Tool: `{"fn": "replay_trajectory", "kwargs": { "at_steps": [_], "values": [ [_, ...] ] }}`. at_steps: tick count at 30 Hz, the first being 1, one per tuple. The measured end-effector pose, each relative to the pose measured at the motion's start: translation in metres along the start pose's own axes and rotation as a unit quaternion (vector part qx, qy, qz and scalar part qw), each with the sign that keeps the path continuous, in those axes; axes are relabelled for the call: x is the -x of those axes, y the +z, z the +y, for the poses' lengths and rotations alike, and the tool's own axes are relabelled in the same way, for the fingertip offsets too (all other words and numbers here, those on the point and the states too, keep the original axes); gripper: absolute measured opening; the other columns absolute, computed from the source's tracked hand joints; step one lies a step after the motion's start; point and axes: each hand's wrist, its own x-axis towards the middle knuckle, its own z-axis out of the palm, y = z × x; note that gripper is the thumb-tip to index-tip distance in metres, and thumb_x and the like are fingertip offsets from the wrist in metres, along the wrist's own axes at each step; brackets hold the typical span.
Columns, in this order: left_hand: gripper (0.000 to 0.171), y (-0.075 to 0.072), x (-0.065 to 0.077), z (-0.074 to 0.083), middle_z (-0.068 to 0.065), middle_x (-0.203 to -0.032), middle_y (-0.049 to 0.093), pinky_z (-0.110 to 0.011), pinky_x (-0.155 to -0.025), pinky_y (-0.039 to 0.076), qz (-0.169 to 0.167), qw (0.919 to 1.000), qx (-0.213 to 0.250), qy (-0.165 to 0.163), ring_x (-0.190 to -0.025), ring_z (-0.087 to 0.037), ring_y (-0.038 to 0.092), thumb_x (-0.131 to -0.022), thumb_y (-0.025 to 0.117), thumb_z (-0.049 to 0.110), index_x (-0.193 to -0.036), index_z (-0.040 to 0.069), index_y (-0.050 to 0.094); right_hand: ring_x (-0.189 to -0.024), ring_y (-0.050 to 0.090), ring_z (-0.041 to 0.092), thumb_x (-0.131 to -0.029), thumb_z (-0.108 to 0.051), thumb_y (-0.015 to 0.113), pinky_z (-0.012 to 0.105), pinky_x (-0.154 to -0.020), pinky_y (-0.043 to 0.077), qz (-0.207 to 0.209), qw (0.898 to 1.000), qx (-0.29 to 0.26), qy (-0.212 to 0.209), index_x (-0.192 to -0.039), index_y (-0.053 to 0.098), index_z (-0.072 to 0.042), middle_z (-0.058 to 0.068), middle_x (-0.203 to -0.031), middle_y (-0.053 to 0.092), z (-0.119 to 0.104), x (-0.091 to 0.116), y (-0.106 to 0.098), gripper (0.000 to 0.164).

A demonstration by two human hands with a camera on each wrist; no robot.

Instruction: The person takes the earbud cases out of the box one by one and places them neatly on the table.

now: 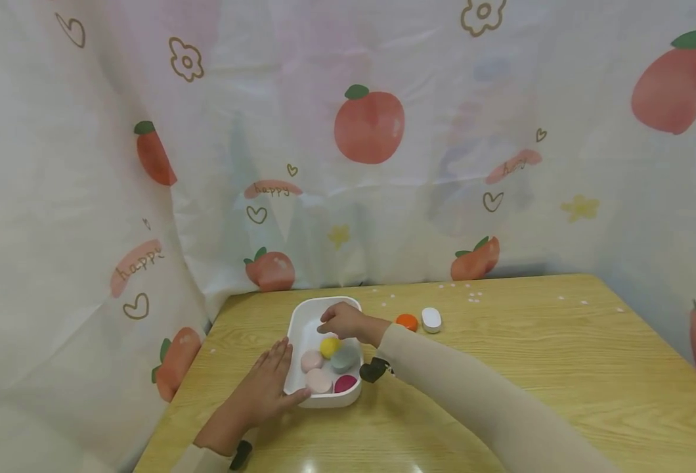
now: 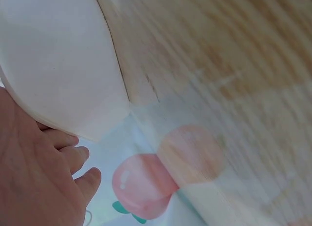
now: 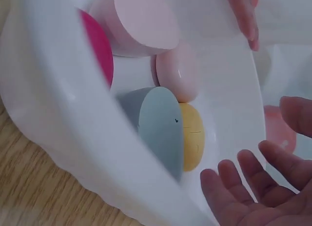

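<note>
A white tray (image 1: 330, 401) stands on the wooden table, with several small rounded items inside. Among them are a yellow one (image 3: 193, 137), a grey-blue one (image 3: 161, 131), two pale pink ones (image 1: 318, 381) and a magenta one (image 1: 345, 383). My left hand (image 1: 265, 384) rests against the tray's left side, fingers extended along the rim and thumb at the near corner. Over the far part of the tray hovers my right hand (image 1: 345, 320); its fingers (image 3: 256, 174) are loosely bent and apart, holding nothing in the right wrist view.
Right of the tray, an orange round item (image 1: 407, 322) and a white oval item (image 1: 431, 320) lie on the wooden table (image 1: 501, 368). Small white flecks dot its far part. A fruit-printed curtain (image 1: 419, 197) hangs behind and at both sides.
</note>
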Motion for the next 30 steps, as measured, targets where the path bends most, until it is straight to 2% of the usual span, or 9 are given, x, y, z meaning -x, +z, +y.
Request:
{"fn": "replay_trajectory", "kwargs": {
  "at_steps": [3, 10, 14, 20, 24, 28, 30],
  "values": [
    [0.103, 0.001, 0.000, 0.000, -0.018, -0.159, 0.016, -0.048, -0.115, 0.017, 0.004, 1.0000, -0.002, 0.004, -0.146, -0.029, 0.013, -0.089, 0.035, 0.076, -0.152, -0.004, 0.022, -0.097, 0.062, 0.025, -0.089, -0.019, 0.072, 0.040, -0.084, 0.053, 0.000, 1.000, 0.028, 0.005, -0.120, 0.064, 0.003, 0.008, -0.110, 0.065, 0.002, -0.003, 0.002, 0.039],
    [0.102, -0.001, 0.001, 0.001, -0.019, -0.159, 0.016, -0.048, -0.115, 0.016, -0.003, 1.0000, -0.001, 0.000, -0.146, -0.028, 0.013, -0.090, 0.037, 0.074, -0.152, -0.005, 0.022, -0.099, 0.059, 0.023, -0.088, -0.020, 0.073, 0.040, -0.089, 0.049, -0.005, 0.998, 0.064, -0.003, -0.119, 0.064, 0.003, 0.010, -0.111, 0.065, 0.002, -0.006, 0.013, 0.040],
    [0.101, -0.001, 0.000, 0.001, -0.019, -0.159, 0.016, -0.048, -0.115, 0.016, -0.001, 1.0000, -0.005, 0.001, -0.146, -0.029, 0.014, -0.090, 0.037, 0.074, -0.152, -0.005, 0.022, -0.095, 0.059, 0.021, -0.088, -0.020, 0.073, 0.042, -0.085, 0.051, -0.013, 0.997, 0.072, 0.014, -0.123, 0.062, 0.002, 0.010, -0.115, 0.062, 0.001, -0.005, 0.013, 0.042],
    [0.100, -0.002, 0.000, 0.002, -0.019, -0.159, 0.016, -0.049, -0.115, 0.016, 0.001, 1.0000, -0.008, 0.000, -0.146, -0.029, 0.014, -0.091, 0.038, 0.073, -0.152, -0.005, 0.021, -0.089, 0.057, 0.019, -0.085, -0.017, 0.076, 0.036, -0.079, 0.051, -0.025, 0.996, 0.084, 0.028, -0.123, 0.061, 0.002, 0.010, -0.113, 0.060, 0.002, -0.005, 0.014, 0.045],
    [0.100, -0.004, 0.000, 0.003, -0.019, -0.159, 0.016, -0.049, -0.115, 0.016, -0.002, 1.0000, -0.003, -0.003, -0.146, -0.029, 0.014, -0.091, 0.040, 0.072, -0.152, -0.005, 0.021, -0.094, 0.056, 0.020, -0.085, -0.017, 0.076, 0.034, -0.085, 0.049, -0.037, 0.990, 0.133, 0.027, -0.124, 0.061, 0.002, 0.011, -0.118, 0.060, 0.002, -0.005, 0.015, 0.045],
    [0.101, -0.004, 0.000, 0.003, -0.019, -0.159, 0.016, -0.049, -0.115, 0.016, -0.003, 1.0000, -0.004, -0.003, -0.146, -0.029, 0.014, -0.090, 0.038, 0.073, -0.152, -0.005, 0.021, -0.108, 0.056, 0.024, -0.083, -0.013, 0.076, 0.036, -0.095, 0.045, -0.044, 0.983, 0.180, 0.015, -0.123, 0.061, 0.001, 0.013, -0.123, 0.059, 0.001, -0.005, 0.018, 0.045],
    [0.101, -0.003, 0.000, 0.003, -0.019, -0.159, 0.016, -0.048, -0.115, 0.016, 0.001, 1.0000, -0.007, 0.000, -0.146, -0.030, 0.015, -0.090, 0.037, 0.074, -0.151, -0.006, 0.022, -0.113, 0.055, 0.025, -0.082, -0.013, 0.076, 0.036, -0.098, 0.043, -0.048, 0.975, 0.216, 0.004, -0.123, 0.061, 0.000, 0.013, -0.123, 0.060, 0.001, -0.004, 0.020, 0.045]
  ]
}}
